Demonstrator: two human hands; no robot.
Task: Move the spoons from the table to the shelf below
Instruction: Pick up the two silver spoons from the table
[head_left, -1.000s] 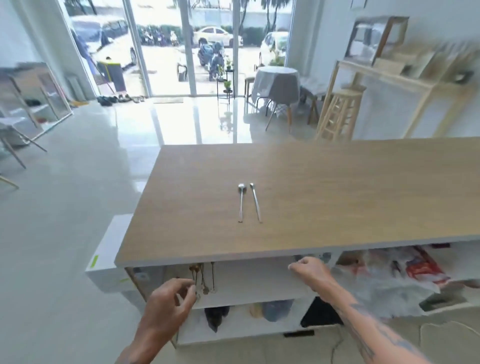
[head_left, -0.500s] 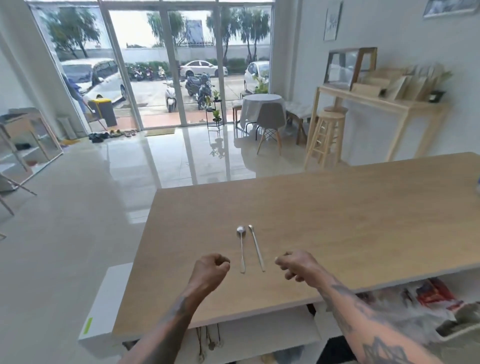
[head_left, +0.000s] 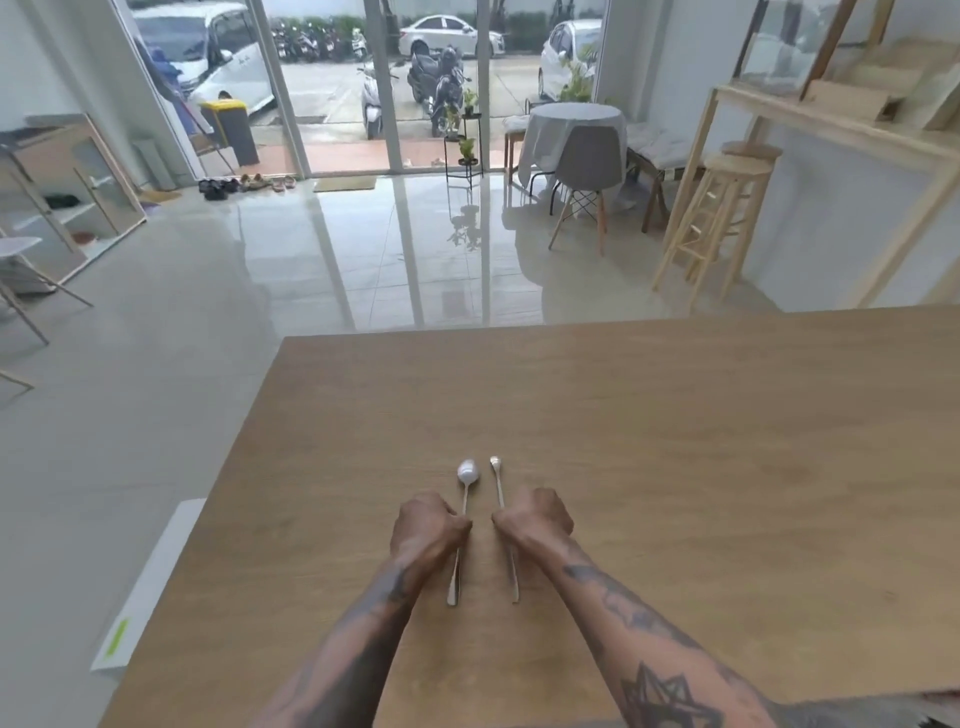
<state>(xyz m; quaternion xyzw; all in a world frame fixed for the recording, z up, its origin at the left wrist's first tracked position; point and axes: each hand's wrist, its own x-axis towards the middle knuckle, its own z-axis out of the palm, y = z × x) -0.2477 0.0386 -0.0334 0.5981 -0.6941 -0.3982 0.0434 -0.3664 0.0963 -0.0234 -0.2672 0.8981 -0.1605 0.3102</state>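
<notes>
Two spoons, parallel on wooden table (head_left: 675, 441), bowls toward 12 o'clock; left hand (head_left: 428, 525) now pinching left spoon (head_left: 462, 514) mid-handle, right hand (head_left: 537, 517) likewise on right spoon (head_left: 501, 493), both advanced from half a second ago; lift probably next; shelf unseen.

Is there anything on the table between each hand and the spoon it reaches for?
Nothing visible. The left hand is already at the left spoon, the right hand at the right spoon; the wooden table is otherwise bare.
</notes>
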